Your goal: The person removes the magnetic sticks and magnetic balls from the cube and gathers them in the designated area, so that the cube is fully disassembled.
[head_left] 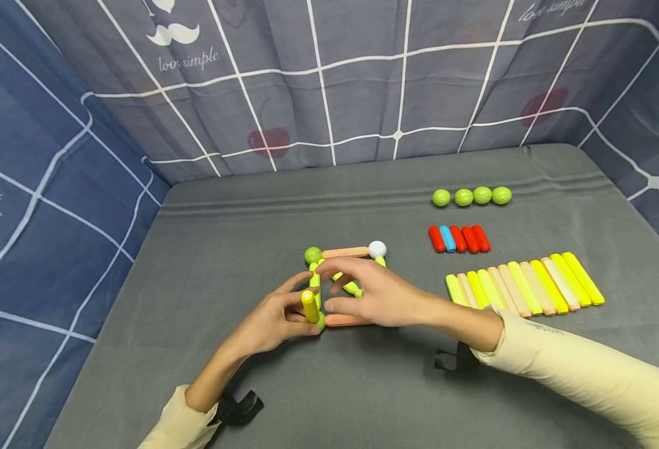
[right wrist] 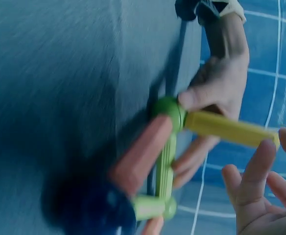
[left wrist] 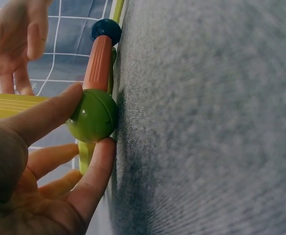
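My left hand [head_left: 273,321] pinches a green ball [left wrist: 91,117] between thumb and fingers at the near left corner of a toy frame of rods and balls. From that ball a yellow rod [head_left: 309,308] stands upright. An orange rod [left wrist: 99,63] joins the ball to a dark blue ball [left wrist: 106,32]. My right hand [head_left: 377,293] hovers over the frame, thumb and fingers spread, fingertips close to the yellow rod's top end. The frame's far side has another green ball [head_left: 313,255], a peach rod [head_left: 345,252] and a white ball [head_left: 377,249]. The right hand hides part of the frame.
On the grey table [head_left: 223,249], right of the frame, lies a row of yellow and wood-coloured rods [head_left: 523,287]. Behind it are short red rods [head_left: 461,239] and a blue one [head_left: 447,239], then several green balls [head_left: 463,197]. Checked cloth [head_left: 357,81] hangs behind.
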